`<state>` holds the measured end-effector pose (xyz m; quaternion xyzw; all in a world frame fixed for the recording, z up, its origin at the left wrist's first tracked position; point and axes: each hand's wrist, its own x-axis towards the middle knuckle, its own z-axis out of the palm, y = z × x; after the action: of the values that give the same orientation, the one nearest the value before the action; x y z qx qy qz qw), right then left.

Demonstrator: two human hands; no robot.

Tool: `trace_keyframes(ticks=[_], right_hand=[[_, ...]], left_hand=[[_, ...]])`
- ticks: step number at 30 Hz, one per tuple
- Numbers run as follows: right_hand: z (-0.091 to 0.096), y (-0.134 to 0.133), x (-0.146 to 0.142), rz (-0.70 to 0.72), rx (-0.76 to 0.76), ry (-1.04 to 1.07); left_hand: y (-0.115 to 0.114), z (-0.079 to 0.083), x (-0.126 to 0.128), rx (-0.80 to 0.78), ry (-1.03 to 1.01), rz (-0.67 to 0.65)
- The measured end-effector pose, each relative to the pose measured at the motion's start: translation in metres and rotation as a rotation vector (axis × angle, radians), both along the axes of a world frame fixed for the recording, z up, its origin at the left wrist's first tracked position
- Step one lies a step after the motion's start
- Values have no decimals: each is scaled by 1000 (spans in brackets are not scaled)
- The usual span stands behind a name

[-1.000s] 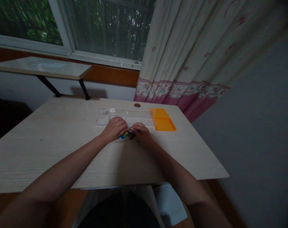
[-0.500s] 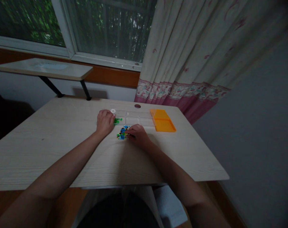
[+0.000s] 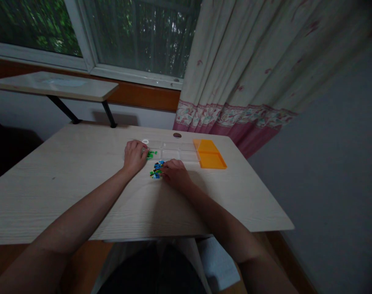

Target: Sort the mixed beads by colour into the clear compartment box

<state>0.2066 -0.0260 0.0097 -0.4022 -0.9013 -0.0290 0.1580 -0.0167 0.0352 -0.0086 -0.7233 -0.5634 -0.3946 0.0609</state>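
On the desk lies a clear plastic compartment box (image 3: 171,154), with small green pieces (image 3: 151,154) in a front compartment near its left end. My left hand (image 3: 134,157) curls over that left end, thumb beside the green pieces, covering part of the box. Just in front of the box is a small pile of mixed blue, green, yellow and dark pieces (image 3: 157,170), which look like tiny building bricks. At the pile's right side, my right hand (image 3: 176,173) has its fingers bent together among the pieces. Whatever its fingertips pinch is hidden.
An orange plastic tray (image 3: 212,160) stands against the box's right end. The pale wooden desk (image 3: 96,208) runs to a wall on the right. A raised shelf (image 3: 60,86) is at the back left, and a curtain (image 3: 225,94) hangs behind the desk.
My right hand has shifted slightly at the pile, its fingers drawn closer together, and some pieces there are rearranged. My left hand stays at the box. The whole view has tilted slightly.
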Motion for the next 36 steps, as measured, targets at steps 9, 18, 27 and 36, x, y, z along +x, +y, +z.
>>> trace_keyframes(ticks=[9,18,27,36], right_hand=[[3,-2,0,-16,-8,-21],[-13,9,7,-36,-49,248],[-22,28,23,-66,-123,660],[-23,26,18,-19,-223,723]], left_hand=[[0,0,0,7,-14,-32],[-7,7,4,32,11,-170],[-23,17,17,-39,198,-596],[-27,20,23,-57,294,-634]])
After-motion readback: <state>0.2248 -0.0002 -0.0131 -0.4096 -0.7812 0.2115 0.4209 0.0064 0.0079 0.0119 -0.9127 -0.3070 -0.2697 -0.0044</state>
